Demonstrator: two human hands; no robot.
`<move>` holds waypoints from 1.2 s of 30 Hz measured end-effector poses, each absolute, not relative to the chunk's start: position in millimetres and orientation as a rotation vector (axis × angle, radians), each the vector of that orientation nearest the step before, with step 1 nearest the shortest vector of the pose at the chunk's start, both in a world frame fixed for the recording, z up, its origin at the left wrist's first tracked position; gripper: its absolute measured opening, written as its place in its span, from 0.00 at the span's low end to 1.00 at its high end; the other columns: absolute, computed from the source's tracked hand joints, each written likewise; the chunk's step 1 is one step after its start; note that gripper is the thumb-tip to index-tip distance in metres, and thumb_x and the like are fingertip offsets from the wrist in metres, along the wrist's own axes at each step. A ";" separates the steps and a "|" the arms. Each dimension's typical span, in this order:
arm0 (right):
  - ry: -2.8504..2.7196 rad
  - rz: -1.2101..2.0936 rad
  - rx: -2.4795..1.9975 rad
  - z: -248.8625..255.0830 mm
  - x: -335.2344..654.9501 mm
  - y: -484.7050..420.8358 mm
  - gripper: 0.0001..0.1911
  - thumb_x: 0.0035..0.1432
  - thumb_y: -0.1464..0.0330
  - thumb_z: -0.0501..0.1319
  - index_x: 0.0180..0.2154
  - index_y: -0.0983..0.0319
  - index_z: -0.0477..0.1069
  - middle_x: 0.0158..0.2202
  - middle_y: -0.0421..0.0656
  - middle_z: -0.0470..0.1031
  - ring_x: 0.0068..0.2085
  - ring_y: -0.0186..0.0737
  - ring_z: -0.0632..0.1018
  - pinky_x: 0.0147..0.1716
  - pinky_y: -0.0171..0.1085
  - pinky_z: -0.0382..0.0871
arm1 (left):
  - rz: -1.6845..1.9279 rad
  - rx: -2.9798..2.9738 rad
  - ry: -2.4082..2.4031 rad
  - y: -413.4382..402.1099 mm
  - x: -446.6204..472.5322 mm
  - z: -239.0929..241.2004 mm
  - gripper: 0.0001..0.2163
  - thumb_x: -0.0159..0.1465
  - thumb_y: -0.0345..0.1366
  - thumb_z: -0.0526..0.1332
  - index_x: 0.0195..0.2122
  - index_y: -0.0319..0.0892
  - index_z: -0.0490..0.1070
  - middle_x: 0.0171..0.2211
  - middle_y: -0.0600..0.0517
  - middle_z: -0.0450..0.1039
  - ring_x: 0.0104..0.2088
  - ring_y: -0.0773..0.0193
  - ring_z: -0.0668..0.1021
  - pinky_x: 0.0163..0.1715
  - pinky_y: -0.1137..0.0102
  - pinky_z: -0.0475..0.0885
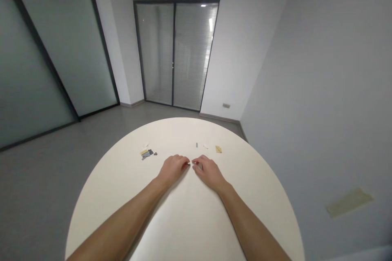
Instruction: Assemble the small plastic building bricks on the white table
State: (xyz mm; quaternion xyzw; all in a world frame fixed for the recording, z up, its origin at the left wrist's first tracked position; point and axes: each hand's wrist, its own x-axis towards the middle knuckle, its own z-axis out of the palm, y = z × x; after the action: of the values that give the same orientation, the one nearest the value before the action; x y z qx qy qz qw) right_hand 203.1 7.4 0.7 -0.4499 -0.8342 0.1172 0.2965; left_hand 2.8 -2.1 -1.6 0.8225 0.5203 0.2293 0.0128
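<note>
My left hand [175, 168] rests on the white round table, its thumb and fingers pinched around a small dark piece [189, 164]. Facing it a short way apart, my right hand [209, 171] has its thumb and forefinger curled toward each other; whatever lies at their tips is too small to name. Beyond the hands lie a small grey bar [197, 144], a small white piece [205, 147] and a flat yellow square [218, 149] with a dark line across it. A little dark piece [155, 153] sits beyond my left hand.
Left of my hands is a small heap of flat grey, dark and yellow pieces [146, 154], with white bits [145, 145] behind it. The round table [183, 220] has a curved edge. Glass doors [174, 53] and walls stand around it.
</note>
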 end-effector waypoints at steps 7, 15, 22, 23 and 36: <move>-2.255 0.363 -1.147 3.2 198.8 5.8 0.06 0.62 0.70 0.61 0.39 0.59 0.77 0.39 0.41 0.78 0.40 0.37 0.77 0.41 0.35 0.67 | 0.750 2.610 1.522 -6.1 6.7 2.9 0.06 0.67 0.33 0.59 0.41 0.46 0.75 0.38 0.52 0.79 0.40 0.60 0.78 0.41 0.68 0.69; -2.209 0.371 -1.138 3.6 200.2 7.9 0.07 0.65 0.66 0.60 0.41 0.58 0.76 0.39 0.41 0.78 0.40 0.37 0.77 0.41 0.36 0.67 | 0.826 2.539 1.535 -6.0 4.5 0.0 0.07 0.67 0.33 0.58 0.43 0.47 0.74 0.39 0.53 0.77 0.40 0.62 0.77 0.39 0.70 0.70; -2.175 0.281 -1.076 6.0 196.3 6.4 0.08 0.67 0.66 0.58 0.42 0.58 0.76 0.37 0.42 0.78 0.37 0.37 0.76 0.41 0.37 0.66 | 0.979 2.494 1.533 -6.8 2.3 2.3 0.06 0.67 0.32 0.58 0.42 0.46 0.74 0.40 0.53 0.78 0.41 0.63 0.77 0.42 0.70 0.70; -2.172 0.269 -1.065 6.5 196.3 6.1 0.08 0.67 0.66 0.58 0.42 0.58 0.75 0.37 0.41 0.78 0.37 0.37 0.76 0.42 0.38 0.65 | 0.996 2.495 1.534 -6.9 2.6 2.5 0.06 0.66 0.32 0.58 0.42 0.46 0.74 0.40 0.53 0.77 0.41 0.63 0.77 0.42 0.70 0.70; -2.153 0.226 -1.010 8.4 199.2 6.7 0.08 0.68 0.65 0.57 0.43 0.58 0.74 0.38 0.41 0.78 0.39 0.37 0.76 0.47 0.40 0.61 | 1.160 2.542 1.416 -5.9 2.9 0.2 0.07 0.70 0.37 0.56 0.42 0.45 0.73 0.39 0.51 0.77 0.42 0.64 0.77 0.41 0.70 0.71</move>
State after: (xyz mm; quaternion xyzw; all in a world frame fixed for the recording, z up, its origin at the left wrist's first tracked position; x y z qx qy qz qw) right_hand 199.2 6.7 8.4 -0.3930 -0.8383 0.0878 0.3675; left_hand 2.9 -5.9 0.2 0.8115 0.4520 0.3703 0.0046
